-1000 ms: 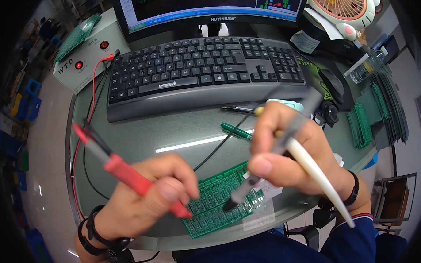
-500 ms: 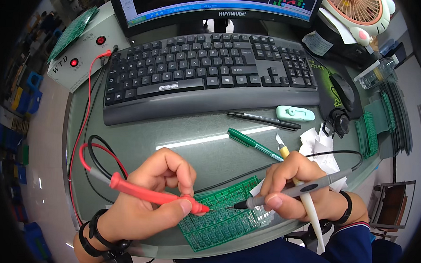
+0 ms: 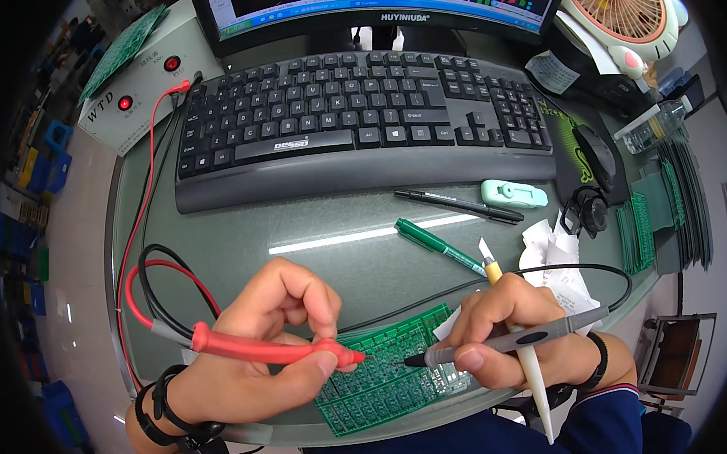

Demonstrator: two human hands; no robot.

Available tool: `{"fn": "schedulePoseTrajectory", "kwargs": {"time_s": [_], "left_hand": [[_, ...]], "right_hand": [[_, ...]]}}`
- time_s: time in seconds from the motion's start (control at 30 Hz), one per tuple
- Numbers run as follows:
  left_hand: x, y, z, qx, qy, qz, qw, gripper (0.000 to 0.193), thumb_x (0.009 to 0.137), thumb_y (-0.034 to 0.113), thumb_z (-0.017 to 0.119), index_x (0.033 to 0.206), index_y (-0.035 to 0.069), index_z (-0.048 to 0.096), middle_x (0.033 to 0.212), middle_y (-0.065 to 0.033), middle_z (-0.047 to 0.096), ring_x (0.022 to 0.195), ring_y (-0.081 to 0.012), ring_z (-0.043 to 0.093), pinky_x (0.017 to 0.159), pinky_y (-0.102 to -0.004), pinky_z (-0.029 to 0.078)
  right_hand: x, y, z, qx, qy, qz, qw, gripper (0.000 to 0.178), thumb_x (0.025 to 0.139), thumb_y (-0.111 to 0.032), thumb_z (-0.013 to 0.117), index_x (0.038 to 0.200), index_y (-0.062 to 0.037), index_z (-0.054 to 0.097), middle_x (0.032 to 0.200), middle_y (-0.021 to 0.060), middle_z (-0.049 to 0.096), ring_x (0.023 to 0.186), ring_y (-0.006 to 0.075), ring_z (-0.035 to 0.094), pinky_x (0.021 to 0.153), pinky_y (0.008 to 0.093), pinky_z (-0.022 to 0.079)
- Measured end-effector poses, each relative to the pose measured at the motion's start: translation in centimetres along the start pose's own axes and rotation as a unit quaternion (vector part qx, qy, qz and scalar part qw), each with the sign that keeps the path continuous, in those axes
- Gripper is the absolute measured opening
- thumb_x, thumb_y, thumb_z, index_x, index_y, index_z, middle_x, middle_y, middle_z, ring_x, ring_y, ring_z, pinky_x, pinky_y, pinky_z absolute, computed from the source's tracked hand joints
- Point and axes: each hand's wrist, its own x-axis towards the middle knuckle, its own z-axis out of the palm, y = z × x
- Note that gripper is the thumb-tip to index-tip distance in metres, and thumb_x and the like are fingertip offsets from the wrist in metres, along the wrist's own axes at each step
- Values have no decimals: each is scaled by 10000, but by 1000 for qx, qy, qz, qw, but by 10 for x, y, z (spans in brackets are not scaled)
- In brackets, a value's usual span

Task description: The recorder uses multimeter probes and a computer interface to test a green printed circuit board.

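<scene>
over the green circuit-board panel (image 3: 372,394), left hand (image 3: 247,376) pinches our red plastic probe (image 3: 253,348), right hand (image 3: 510,306) curls tight round grey plastic probe (image 3: 529,338) plus white-handled knife (image 3: 539,397); we've lowered both probes, likely probing.

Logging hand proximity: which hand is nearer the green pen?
Right: right hand, with the gray probe, sits close to the lower-right end of the green pen; left hand, with the red probe, is farther off, to its lower left.

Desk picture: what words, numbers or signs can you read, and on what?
I won't copy writing. It's on:
Black keyboard: white lettering.
Monitor: white frame lettering; taskbar text tiny.
Pale box: dark lettering.
Mouse pad: green lettering.
Green pen, crumpled paper: too small.
Circuit board: nothing readable.
</scene>
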Motion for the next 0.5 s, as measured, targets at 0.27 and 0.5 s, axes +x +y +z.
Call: {"fn": "schedulePoseTrajectory", "kwargs": {"time_s": [0.27, 0.5], "left_hand": [[2, -1, 0, 28, 10, -1, 1000, 285, 867, -38, 587, 1042, 42, 377, 996, -98, 473, 854, -128, 607, 820, -385, 625], [3, -2, -1, 30, 1, 6, 1000, 289, 866, -41, 591, 1034, 50, 374, 990, -96, 473, 853, -111, 602, 824, -367, 629]], "right_hand": [[1, 2, 2, 4, 26, -29, 999, 205, 899, -121, 697, 912, -54, 504, 704, 62, 631, 612, 122, 616, 550, 277, 485], [2, 5, 1, -3, -1, -36, 999, 181, 892, -68, 681, 934, -39, 507, 747, 116, 663, 690, 171, 670, 611, 305, 547]]}}
